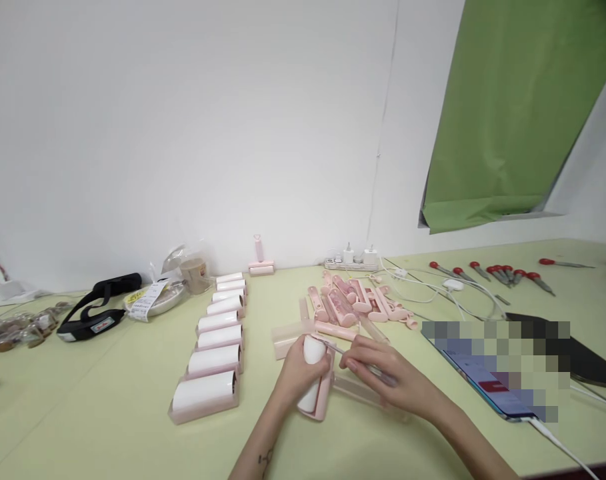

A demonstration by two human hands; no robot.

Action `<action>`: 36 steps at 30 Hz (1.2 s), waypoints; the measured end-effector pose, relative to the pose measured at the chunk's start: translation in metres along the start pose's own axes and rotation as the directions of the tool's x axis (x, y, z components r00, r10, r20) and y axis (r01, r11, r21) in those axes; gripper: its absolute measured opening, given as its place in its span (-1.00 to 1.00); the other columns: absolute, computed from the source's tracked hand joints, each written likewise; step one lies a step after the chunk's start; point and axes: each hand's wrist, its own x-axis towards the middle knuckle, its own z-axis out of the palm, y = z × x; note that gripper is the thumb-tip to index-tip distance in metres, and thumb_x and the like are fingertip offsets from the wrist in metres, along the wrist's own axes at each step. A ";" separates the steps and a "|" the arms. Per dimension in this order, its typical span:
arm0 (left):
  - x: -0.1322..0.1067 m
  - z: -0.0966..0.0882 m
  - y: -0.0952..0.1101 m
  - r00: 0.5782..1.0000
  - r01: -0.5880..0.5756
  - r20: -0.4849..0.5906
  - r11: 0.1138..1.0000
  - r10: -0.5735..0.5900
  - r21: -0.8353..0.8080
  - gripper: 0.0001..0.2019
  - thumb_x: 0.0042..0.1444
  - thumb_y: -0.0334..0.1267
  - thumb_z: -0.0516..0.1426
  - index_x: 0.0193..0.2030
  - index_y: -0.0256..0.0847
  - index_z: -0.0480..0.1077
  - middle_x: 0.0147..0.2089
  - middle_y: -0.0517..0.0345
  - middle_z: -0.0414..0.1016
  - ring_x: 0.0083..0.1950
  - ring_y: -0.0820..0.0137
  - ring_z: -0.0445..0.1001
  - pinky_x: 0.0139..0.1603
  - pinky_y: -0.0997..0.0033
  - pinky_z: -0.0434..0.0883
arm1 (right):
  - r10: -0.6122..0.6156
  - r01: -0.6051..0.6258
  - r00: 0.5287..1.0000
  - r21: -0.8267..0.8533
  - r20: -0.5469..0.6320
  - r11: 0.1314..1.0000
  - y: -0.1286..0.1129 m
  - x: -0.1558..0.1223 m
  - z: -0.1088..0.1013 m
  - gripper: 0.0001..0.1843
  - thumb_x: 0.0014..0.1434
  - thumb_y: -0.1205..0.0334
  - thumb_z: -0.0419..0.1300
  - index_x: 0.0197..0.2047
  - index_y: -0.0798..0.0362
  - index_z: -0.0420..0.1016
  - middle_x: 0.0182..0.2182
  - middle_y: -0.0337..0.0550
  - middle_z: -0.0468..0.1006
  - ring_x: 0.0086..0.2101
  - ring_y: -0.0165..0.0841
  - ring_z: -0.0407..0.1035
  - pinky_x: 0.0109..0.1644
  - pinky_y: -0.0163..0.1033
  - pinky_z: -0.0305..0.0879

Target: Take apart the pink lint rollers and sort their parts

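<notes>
My left hand [297, 373] is wrapped round a white lint roller in a pink holder [315, 393], held low over the green table. My right hand [383, 377] pinches a thin clear-handled tool [355, 359] whose tip touches the top of the roller. A clear pink cover [357, 393] lies under my right hand. Behind them is a heap of pink roller parts [353, 303]. To the left stands a row of several finished white rollers in pink cases [215, 347].
A phone [487, 380] with a white cable lies at the right beside a dark tablet [583, 353]. Red-handled screwdrivers [497, 272] lie at the far right. A power strip [350, 261] sits by the wall. A black strap [95, 310] and a plate with packets [160, 297] are at the left.
</notes>
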 end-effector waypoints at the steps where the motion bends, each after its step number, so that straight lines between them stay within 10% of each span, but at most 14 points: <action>1: 0.000 0.000 0.000 1.000 -0.006 0.005 1.000 0.006 0.007 -0.81 -0.12 -0.25 0.09 -0.32 -0.26 0.30 -0.38 0.14 0.41 -0.36 0.37 0.35 -0.34 0.44 0.30 | -0.007 0.007 1.000 -0.001 0.015 1.000 0.001 -0.002 0.001 -0.74 0.21 0.19 -0.11 -0.31 0.03 0.38 -0.44 -0.16 0.37 -0.39 -0.40 0.29 -0.31 -0.32 0.23; 16: 0.026 0.030 0.001 0.994 -0.075 -0.089 0.993 0.067 -0.089 -0.71 -0.18 -0.25 0.15 -0.30 -0.21 0.18 -0.38 0.17 0.35 -0.35 0.39 0.34 -0.32 0.45 0.28 | -0.216 0.098 0.958 -0.494 -0.188 0.864 0.043 -0.024 0.033 -0.74 0.20 0.33 -0.15 -0.23 0.05 0.35 -0.40 -0.06 0.51 -0.36 -0.33 0.41 -0.40 -0.33 0.32; 25: 0.028 0.009 0.018 0.969 -0.103 -0.217 0.991 0.120 0.086 -0.75 -0.11 -0.17 0.09 -0.27 -0.16 0.19 -0.42 0.21 0.36 -0.39 0.37 0.34 -0.38 0.48 0.23 | 0.099 -0.139 0.968 -0.162 -0.232 0.977 0.040 -0.015 0.016 -0.73 0.22 0.23 -0.17 -0.30 0.02 0.34 -0.45 -0.15 0.49 -0.44 -0.37 0.39 -0.38 -0.32 0.29; 29: 0.013 -0.018 0.019 0.964 0.009 -0.249 0.927 0.092 0.375 -0.78 -0.09 -0.22 0.05 -0.23 -0.09 0.20 -0.41 0.20 0.38 -0.39 0.32 0.35 -0.45 0.48 0.15 | 0.029 -0.003 0.988 0.170 -0.150 0.986 0.007 0.001 0.017 -0.72 0.22 0.21 -0.14 -0.33 0.05 0.36 -0.43 -0.17 0.49 -0.39 -0.41 0.39 -0.30 -0.36 0.30; 36: -0.011 -0.037 0.005 0.947 0.083 -0.303 0.824 0.111 0.561 -0.76 -0.08 -0.28 0.03 -0.20 -0.07 0.20 -0.32 0.17 0.42 -0.30 0.28 0.39 -0.45 0.48 0.12 | -0.067 0.081 0.992 0.119 -0.111 0.990 -0.004 0.019 0.042 -0.74 0.20 0.24 -0.10 -0.30 0.05 0.40 -0.46 -0.21 0.50 -0.47 -0.46 0.38 -0.37 -0.39 0.26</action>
